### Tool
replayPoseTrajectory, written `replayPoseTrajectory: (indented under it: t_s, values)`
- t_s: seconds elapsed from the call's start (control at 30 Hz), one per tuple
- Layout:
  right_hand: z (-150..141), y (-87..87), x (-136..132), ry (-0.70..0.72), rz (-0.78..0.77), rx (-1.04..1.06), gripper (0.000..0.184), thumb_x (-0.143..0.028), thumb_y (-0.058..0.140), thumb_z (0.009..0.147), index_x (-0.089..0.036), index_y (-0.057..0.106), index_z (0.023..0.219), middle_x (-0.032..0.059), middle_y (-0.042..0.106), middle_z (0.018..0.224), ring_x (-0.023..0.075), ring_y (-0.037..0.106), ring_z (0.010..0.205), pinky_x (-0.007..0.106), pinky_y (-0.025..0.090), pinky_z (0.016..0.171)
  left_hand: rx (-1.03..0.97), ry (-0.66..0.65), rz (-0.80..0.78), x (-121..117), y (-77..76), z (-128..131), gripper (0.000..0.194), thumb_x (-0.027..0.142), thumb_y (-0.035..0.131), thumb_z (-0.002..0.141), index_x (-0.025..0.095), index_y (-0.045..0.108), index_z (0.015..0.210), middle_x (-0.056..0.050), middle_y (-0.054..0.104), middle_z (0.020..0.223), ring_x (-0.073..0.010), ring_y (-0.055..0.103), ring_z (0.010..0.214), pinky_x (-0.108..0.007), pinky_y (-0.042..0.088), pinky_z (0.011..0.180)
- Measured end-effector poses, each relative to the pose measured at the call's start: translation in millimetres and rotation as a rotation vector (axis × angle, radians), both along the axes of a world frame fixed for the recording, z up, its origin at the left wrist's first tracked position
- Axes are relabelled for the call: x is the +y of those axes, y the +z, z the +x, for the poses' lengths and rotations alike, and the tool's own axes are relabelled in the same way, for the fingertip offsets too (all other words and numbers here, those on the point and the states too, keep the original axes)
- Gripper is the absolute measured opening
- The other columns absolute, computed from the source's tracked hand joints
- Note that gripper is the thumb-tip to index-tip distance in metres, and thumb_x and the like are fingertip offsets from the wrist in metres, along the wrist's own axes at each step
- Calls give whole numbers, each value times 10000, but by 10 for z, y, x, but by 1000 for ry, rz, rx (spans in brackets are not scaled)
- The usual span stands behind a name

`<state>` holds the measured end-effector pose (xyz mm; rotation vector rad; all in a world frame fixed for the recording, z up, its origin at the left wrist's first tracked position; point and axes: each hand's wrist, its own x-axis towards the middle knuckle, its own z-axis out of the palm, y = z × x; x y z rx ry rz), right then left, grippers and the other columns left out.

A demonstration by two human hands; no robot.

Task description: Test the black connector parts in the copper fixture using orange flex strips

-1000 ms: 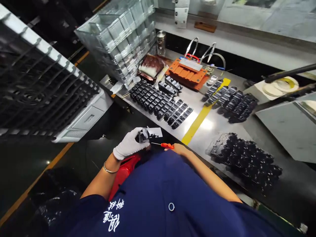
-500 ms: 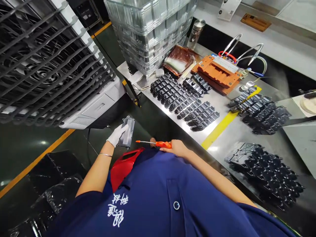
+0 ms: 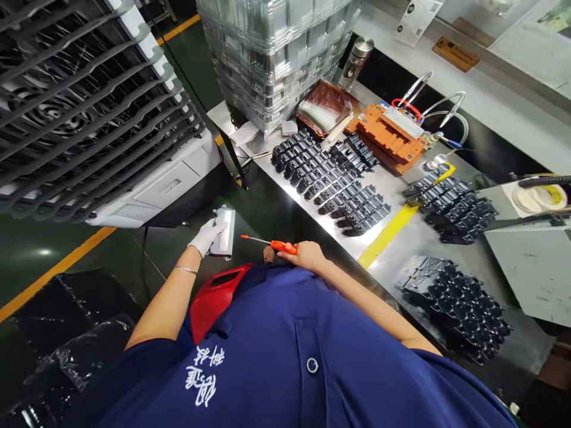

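Observation:
My left hand [image 3: 205, 236], in a white glove, is closed on the edge of a flat rectangular plastic part [image 3: 228, 229]. The part has small lugs at its ends, and its broad face shines in the light. Bare and wrapped round an orange handle, my right hand [image 3: 307, 255] grips an orange-handled tool [image 3: 281, 245] with a thin metal shaft and an orange tip. That tip points at the part, with a small gap between them. Both hands are in front of my body, left of the metal table [image 3: 330, 223].
Rows of black plastic parts [image 3: 325, 178] and further groups [image 3: 455, 303] lie on the table. An orange fixture [image 3: 388, 137] with hoses stands behind them, beside stacked clear trays [image 3: 276, 71]. A large grilled machine [image 3: 178, 172] is at left; a red chair [image 3: 218, 297] is beside me.
The plastic part has turned, so its face now catches more light. Both hands appear slightly further left, while the whole view has shifted a little. Each hand keeps its hold.

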<state>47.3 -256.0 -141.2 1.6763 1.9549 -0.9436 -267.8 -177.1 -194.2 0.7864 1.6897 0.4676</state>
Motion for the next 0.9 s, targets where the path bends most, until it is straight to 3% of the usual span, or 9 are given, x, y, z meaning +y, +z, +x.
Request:
replayPoseTrajectory:
  t_s: [0.1,0.23,0.63,0.9]
  values:
    - [-1,-31,5,71,-21,27,830,-844,257,797,-167,728,883,138,733,855,257,691,842,280,413,643,147,-71,173,8,11,79,663,361,734,676,135,564,1276,-136,645,1233,-234,636,1048,-339,485,939]
    - [-38,-1,-15,107,-9,52,810,-832,265,808,-168,721,888,130,729,839,248,689,833,276,393,627,167,-147,262,21,48,245,638,357,724,696,161,571,1283,-119,645,1240,-239,625,1070,-333,480,950]
    - [-24,68,-65,86,-1,52,763,-807,295,825,-173,715,891,121,726,832,253,690,825,269,386,617,151,-203,251,56,31,522,622,363,718,708,169,576,1282,-115,645,1245,-246,620,1088,-343,468,962]
    - [56,-6,55,-109,79,-29,778,-821,258,821,-205,714,956,110,740,897,262,695,870,280,438,661,113,-322,173,-21,230,471,639,431,754,655,121,605,1194,-140,676,1170,-260,640,1053,-343,491,925]
